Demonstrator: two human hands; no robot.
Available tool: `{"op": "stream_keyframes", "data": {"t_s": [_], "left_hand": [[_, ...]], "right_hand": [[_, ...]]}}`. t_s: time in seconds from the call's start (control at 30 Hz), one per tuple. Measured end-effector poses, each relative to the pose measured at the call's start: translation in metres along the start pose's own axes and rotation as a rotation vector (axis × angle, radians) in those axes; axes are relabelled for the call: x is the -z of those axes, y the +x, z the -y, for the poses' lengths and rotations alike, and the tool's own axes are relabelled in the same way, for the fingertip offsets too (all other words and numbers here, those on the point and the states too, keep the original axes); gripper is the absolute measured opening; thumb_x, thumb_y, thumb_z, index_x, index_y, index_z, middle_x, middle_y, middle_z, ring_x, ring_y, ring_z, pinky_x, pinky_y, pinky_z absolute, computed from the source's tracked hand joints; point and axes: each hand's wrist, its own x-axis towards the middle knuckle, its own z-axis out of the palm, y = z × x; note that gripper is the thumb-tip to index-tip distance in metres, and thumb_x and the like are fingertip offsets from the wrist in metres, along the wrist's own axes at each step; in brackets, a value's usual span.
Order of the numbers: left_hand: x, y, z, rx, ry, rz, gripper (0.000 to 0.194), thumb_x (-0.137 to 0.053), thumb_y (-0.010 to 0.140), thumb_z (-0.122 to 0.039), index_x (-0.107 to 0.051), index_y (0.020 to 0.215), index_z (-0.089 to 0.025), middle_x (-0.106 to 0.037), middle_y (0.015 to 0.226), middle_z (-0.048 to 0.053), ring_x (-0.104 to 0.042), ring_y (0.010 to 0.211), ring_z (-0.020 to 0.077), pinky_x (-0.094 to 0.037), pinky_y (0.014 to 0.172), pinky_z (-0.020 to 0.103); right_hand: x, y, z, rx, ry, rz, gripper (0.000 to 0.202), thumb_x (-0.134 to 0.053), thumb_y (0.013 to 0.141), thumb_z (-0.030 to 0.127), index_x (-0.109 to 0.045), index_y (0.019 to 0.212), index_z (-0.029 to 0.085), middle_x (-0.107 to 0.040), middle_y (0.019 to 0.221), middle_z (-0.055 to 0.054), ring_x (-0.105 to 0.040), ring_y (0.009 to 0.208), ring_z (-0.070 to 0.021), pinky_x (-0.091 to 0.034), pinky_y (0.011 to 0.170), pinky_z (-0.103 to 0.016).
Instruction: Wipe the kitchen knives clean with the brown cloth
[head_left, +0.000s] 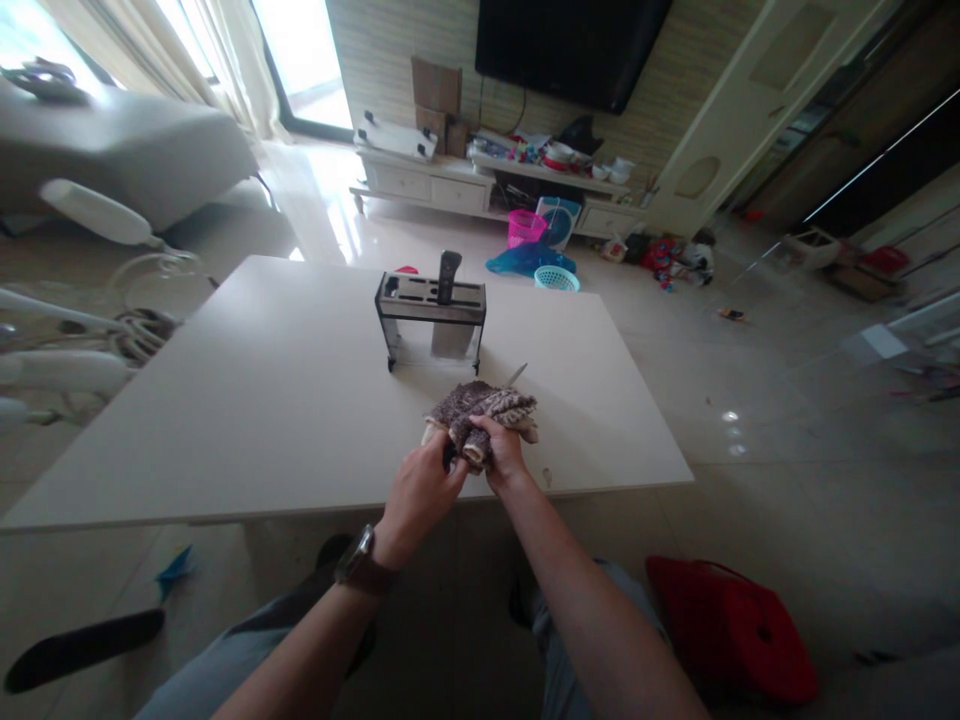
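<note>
My left hand (426, 486) and my right hand (501, 452) both grip a bunched brown and white cloth (480, 408) above the front edge of the white table (300, 400). The fingers of both hands are wrapped into its folds. A thin pointed blade (517, 374) sticks out past the upper right of the cloth; its other end is hidden. Just beyond the cloth stands a knife rack (431, 300) with a dark handle (448, 277) rising from its top slots and a broad blade (453, 340) hanging inside.
White chairs (97, 212) stand at the left. Past the table are a pink basket (526, 228), a light green basket (556, 279) and a low cabinet (459, 192). A red stool (731, 625) is on the floor at lower right.
</note>
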Motion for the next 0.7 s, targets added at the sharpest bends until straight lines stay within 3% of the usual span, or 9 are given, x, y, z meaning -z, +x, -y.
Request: {"op": "stream_keyframes", "data": {"t_s": [0.7], "left_hand": [[0.0011, -0.0012, -0.0009, 0.004, 0.012, -0.005, 0.013, -0.058, 0.095, -0.032, -0.06, 0.103, -0.022, -0.071, 0.089, 0.008, -0.068, 0.082, 0.0252, -0.04, 0.068, 0.031]], "right_hand": [[0.0003, -0.0011, 0.0003, 0.015, -0.008, 0.023, 0.031, -0.082, 0.052, 0.02, -0.071, 0.081, 0.016, -0.076, 0.082, -0.002, -0.07, 0.076, -0.0198, -0.058, 0.072, -0.03]]}}
